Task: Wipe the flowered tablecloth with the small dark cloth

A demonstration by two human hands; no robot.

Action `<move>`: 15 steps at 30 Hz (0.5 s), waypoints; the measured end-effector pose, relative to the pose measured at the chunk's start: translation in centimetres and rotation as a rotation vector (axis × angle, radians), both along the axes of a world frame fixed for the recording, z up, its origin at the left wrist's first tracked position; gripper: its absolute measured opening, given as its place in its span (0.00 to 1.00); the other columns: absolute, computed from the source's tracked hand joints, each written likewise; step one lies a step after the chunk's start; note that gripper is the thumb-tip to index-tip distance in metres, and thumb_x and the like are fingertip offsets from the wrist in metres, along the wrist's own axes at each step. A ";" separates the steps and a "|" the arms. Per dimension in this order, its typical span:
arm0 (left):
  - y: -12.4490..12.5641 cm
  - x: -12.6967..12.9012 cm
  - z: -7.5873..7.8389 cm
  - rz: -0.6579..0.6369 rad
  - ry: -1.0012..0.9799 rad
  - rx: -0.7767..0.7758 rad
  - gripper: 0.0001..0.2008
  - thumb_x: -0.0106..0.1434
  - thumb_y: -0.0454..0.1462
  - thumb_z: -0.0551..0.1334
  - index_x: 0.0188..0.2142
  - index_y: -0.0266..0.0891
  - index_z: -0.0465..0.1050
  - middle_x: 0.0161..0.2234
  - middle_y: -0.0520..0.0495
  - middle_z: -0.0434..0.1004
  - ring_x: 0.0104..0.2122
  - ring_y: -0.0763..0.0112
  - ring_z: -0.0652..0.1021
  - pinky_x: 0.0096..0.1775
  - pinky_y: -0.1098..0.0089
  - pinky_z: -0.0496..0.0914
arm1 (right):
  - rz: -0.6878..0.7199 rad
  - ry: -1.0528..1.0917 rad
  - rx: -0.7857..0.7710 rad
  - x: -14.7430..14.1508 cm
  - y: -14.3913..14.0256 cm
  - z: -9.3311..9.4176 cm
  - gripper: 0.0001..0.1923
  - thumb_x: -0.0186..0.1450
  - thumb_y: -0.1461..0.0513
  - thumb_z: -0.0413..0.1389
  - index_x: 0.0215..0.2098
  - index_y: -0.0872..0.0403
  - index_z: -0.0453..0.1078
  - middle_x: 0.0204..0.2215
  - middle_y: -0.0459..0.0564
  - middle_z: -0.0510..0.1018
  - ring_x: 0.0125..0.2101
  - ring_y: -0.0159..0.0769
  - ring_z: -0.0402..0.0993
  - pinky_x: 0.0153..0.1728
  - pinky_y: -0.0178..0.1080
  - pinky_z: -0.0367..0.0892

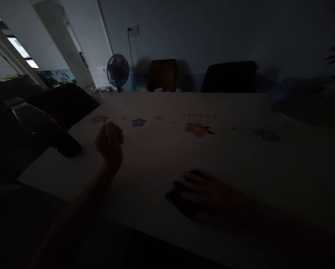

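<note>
The room is very dark. My left hand [109, 144] is raised a little above the pale table [240, 157], its fingers curled in; nothing shows inside it. My right hand [205, 190] rests on the table near the front edge, fingers spread over a small dark thing [181, 203] lying under them; what that thing is stays hidden in the gloom. The tablecloth carries printed flowers [198, 129] in orange and blue.
Dark flat objects, one like a laptop [63, 102], lie at the table's left end beside a small dark item [68, 147]. Two chairs [229, 76] stand at the far side, and a floor fan [117, 71] by the wall. A dark blurred mass [310, 101] sits far right.
</note>
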State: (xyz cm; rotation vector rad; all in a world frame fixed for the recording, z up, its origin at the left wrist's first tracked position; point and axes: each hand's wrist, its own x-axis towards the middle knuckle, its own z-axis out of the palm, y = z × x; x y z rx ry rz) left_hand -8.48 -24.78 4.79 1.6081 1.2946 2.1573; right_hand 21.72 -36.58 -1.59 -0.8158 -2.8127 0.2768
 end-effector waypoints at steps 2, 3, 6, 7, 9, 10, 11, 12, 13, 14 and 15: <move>-0.2 0.0 0.4 0.008 -0.016 0.024 0.22 0.71 0.40 0.53 0.20 0.38 0.63 0.14 0.53 0.62 0.17 0.79 0.65 0.22 0.75 0.59 | 0.053 -0.012 -0.030 -3.5 3.1 0.9 0.28 0.72 0.47 0.51 0.67 0.46 0.62 0.68 0.52 0.58 0.68 0.52 0.52 0.64 0.60 0.52; -0.2 0.0 0.5 0.007 -0.020 0.035 0.22 0.71 0.40 0.53 0.20 0.38 0.63 0.14 0.53 0.62 0.16 0.78 0.65 0.22 0.75 0.59 | 0.073 -0.013 -0.033 -5.4 4.9 1.1 0.28 0.72 0.47 0.51 0.66 0.47 0.63 0.67 0.53 0.59 0.67 0.52 0.53 0.64 0.59 0.52; -0.4 -0.1 0.6 0.026 -0.013 0.037 0.22 0.72 0.40 0.53 0.20 0.38 0.64 0.14 0.54 0.62 0.16 0.78 0.65 0.22 0.74 0.59 | 0.069 -0.047 -0.018 -11.7 11.1 1.3 0.27 0.72 0.48 0.53 0.65 0.49 0.65 0.67 0.55 0.60 0.66 0.52 0.55 0.64 0.57 0.53; -0.4 -0.1 0.7 0.044 -0.002 0.025 0.22 0.72 0.40 0.52 0.20 0.38 0.64 0.14 0.54 0.62 0.17 0.78 0.65 0.23 0.74 0.59 | 0.064 -0.062 -0.018 -13.9 13.1 1.2 0.27 0.72 0.49 0.52 0.66 0.49 0.64 0.68 0.54 0.59 0.67 0.52 0.54 0.64 0.58 0.51; -0.5 -0.3 0.8 0.091 0.025 -0.012 0.22 0.72 0.39 0.51 0.20 0.38 0.64 0.15 0.53 0.63 0.18 0.78 0.66 0.24 0.75 0.61 | 0.029 -0.052 -0.021 -18.2 16.9 1.2 0.26 0.73 0.51 0.51 0.65 0.51 0.63 0.68 0.55 0.59 0.67 0.53 0.53 0.65 0.58 0.49; -0.4 -0.4 0.8 0.112 0.036 -0.026 0.22 0.72 0.38 0.51 0.20 0.38 0.64 0.16 0.53 0.63 0.19 0.78 0.66 0.25 0.75 0.61 | 0.019 -0.027 -0.028 -20.3 18.4 1.3 0.25 0.73 0.52 0.50 0.64 0.50 0.64 0.67 0.54 0.61 0.66 0.53 0.54 0.64 0.58 0.50; -0.3 -0.5 0.8 0.122 0.038 -0.032 0.22 0.71 0.39 0.51 0.20 0.38 0.63 0.16 0.53 0.63 0.19 0.78 0.66 0.26 0.75 0.61 | -0.008 -0.008 -0.048 -22.1 19.7 1.5 0.23 0.73 0.53 0.50 0.63 0.52 0.65 0.65 0.55 0.64 0.64 0.53 0.58 0.64 0.58 0.52; -0.2 -0.6 0.8 0.121 0.031 -0.032 0.22 0.71 0.39 0.51 0.20 0.38 0.63 0.17 0.53 0.63 0.20 0.78 0.66 0.26 0.75 0.61 | -0.038 0.010 -0.067 -23.8 20.7 1.8 0.23 0.72 0.54 0.51 0.62 0.54 0.65 0.63 0.56 0.67 0.63 0.53 0.60 0.63 0.57 0.54; 0.0 -0.7 0.7 0.120 0.020 -0.027 0.21 0.71 0.40 0.51 0.20 0.39 0.62 0.17 0.53 0.63 0.20 0.78 0.66 0.26 0.75 0.61 | -0.069 0.025 -0.084 -25.2 21.5 2.2 0.22 0.72 0.56 0.51 0.61 0.56 0.65 0.60 0.57 0.70 0.61 0.54 0.62 0.62 0.58 0.55; 0.2 -0.8 0.5 0.119 0.010 -0.020 0.21 0.71 0.40 0.52 0.20 0.39 0.62 0.18 0.53 0.63 0.20 0.78 0.66 0.25 0.75 0.61 | -0.098 0.036 -0.097 -26.2 22.0 2.5 0.22 0.72 0.57 0.51 0.60 0.59 0.65 0.58 0.59 0.72 0.60 0.54 0.63 0.61 0.59 0.55; 0.4 -0.9 0.3 0.120 0.006 -0.017 0.20 0.70 0.40 0.52 0.21 0.39 0.62 0.18 0.53 0.63 0.20 0.78 0.66 0.25 0.75 0.61 | -0.118 0.051 -0.102 -27.0 22.3 2.8 0.22 0.72 0.58 0.51 0.60 0.61 0.64 0.56 0.60 0.73 0.60 0.55 0.62 0.61 0.60 0.54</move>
